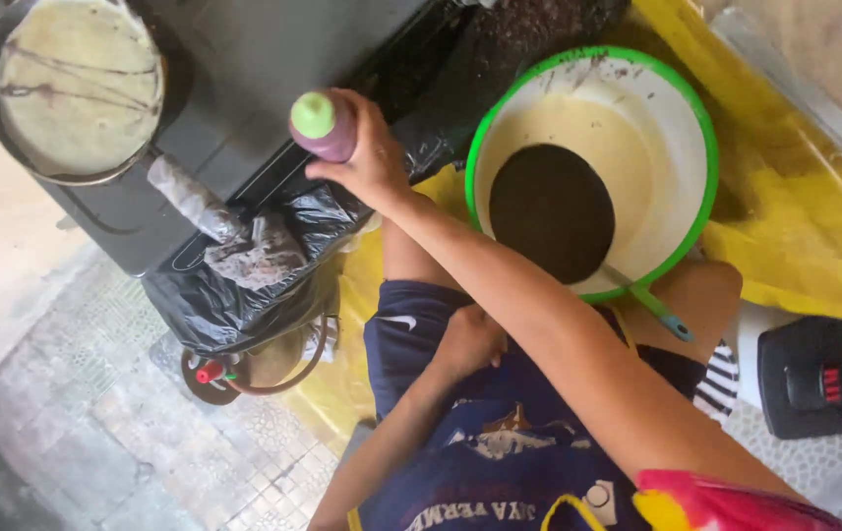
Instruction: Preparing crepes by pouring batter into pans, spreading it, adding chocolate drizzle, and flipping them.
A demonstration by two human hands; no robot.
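One bottle (324, 126), one pan (77, 88), one bowl (593, 167), one ladle (649, 303), two hands. Bottle purple-brown with a pale green cap, long axis running roughly left-right across the view, cap end pointing left toward the pan. Held above the dark stove (244, 59), between pan and bowl. Right hand (370, 157) closed around the bottle's body, fingers wrapped over it. Left hand (468, 339) curled loosely, resting on the lap, holding nothing visible. Pan carried a pale crepe streaked with dark lines. Bowl white, green-rimmed, with cream batter and a dark round patch.
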